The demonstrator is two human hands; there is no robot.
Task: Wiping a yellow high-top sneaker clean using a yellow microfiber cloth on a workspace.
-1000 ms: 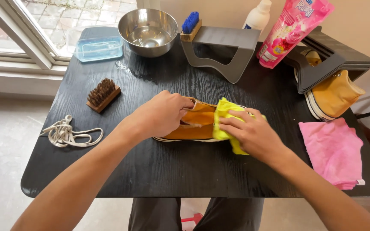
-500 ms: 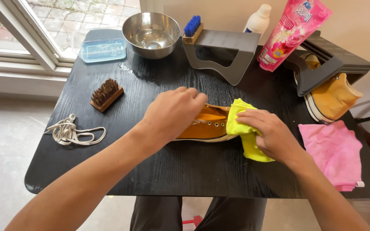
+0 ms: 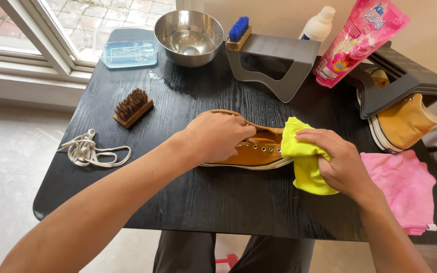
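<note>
Shoe (image 3: 259, 151) sits mid-table as I watch: left hand (image 3: 218, 137) clamped over its heel, right hand (image 3: 337, 162) beside its toe, fingers gripping cloth (image 3: 307, 162)

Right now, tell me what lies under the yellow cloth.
The right hand presses the yellow cloth over the toe of the mustard canvas sneaker; the toe itself is covered. The cloth's lower part lies on the black wooden table.

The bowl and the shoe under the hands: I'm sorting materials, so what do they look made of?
Bowl: likely stainless steel, shiny with reflections. Shoe: seemingly mustard canvas, matte, with metal eyelets and a pale rubber-looking sole, held by the left hand.
</note>
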